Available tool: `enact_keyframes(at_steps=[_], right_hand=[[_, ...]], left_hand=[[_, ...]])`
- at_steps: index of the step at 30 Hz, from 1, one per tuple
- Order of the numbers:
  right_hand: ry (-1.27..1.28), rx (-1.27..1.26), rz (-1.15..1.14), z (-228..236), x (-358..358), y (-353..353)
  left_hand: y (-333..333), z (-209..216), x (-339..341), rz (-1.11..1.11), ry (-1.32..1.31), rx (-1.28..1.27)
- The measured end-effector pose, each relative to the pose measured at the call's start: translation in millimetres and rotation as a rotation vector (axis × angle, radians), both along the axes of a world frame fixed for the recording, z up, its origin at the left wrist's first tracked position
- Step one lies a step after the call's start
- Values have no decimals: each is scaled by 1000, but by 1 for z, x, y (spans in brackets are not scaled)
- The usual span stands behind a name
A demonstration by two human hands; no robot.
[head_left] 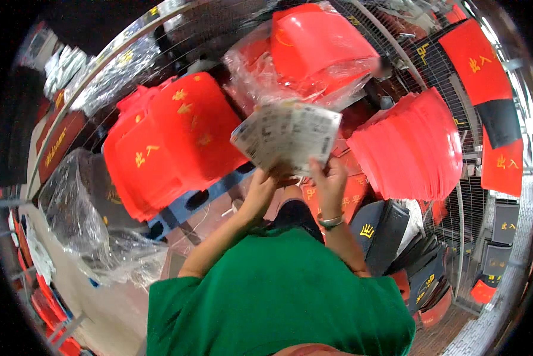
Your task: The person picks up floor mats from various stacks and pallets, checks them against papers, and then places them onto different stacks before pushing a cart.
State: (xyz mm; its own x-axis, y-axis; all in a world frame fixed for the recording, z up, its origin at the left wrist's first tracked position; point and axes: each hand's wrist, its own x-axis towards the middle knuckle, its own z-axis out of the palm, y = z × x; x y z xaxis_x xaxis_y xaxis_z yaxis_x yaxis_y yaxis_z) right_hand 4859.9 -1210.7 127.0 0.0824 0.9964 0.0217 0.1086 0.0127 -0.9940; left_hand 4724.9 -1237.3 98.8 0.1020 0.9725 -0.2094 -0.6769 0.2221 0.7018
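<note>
A fanned stack of white printed paper sheets [287,133] is spread out in front of me, slightly blurred. My left hand [265,183] is closed on the lower left edge of the sheets. At their lower right edge, my right hand [330,181] grips them between thumb and fingers, and a band circles that wrist. Beyond the left side of the sheets lies a stack of red mats [171,139] with yellow lettering. A fanned pile of red mats [412,148] sits to the right of the sheets.
Farther off, red mats [323,44] rest in clear plastic wrap. A blue pallet [204,199] shows under the left stack. Crumpled clear plastic [82,207] lies at the left. Dark mats [379,234] lean near my right arm, and wire racks [444,71] hold more mats.
</note>
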Motion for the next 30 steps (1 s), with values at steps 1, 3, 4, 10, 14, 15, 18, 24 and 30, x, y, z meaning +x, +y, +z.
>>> enact_keyframes(at_steps=[1, 3, 4, 10, 14, 15, 18, 24, 30], right_hand=[[-37, -14, -9, -19, 3, 12], [-29, -43, 19, -35, 3, 41], [20, -58, 56, -36, -2, 56], [175, -397, 447, -146, 23, 161], [504, -681, 390, -285, 54, 265], [396, -700, 340, -328, 71, 293], [180, -796, 242, -403, 117, 388], [107, -706, -195, -476, 164, 572], [301, -660, -456, -494, 164, 653]], left_hand=[[11, -4, 2, 28, 19, -13], [35, -17, 3, 38, 108, -70], [47, -26, 1, 20, 182, -113], [125, -65, 9, 265, 309, -299], [165, -76, 7, 442, 359, -511], [166, -86, 7, 452, 369, -532], [185, -91, 24, 428, 468, -652], [226, -84, 62, 525, 423, -863], [198, -116, 48, 472, 328, -1053]])
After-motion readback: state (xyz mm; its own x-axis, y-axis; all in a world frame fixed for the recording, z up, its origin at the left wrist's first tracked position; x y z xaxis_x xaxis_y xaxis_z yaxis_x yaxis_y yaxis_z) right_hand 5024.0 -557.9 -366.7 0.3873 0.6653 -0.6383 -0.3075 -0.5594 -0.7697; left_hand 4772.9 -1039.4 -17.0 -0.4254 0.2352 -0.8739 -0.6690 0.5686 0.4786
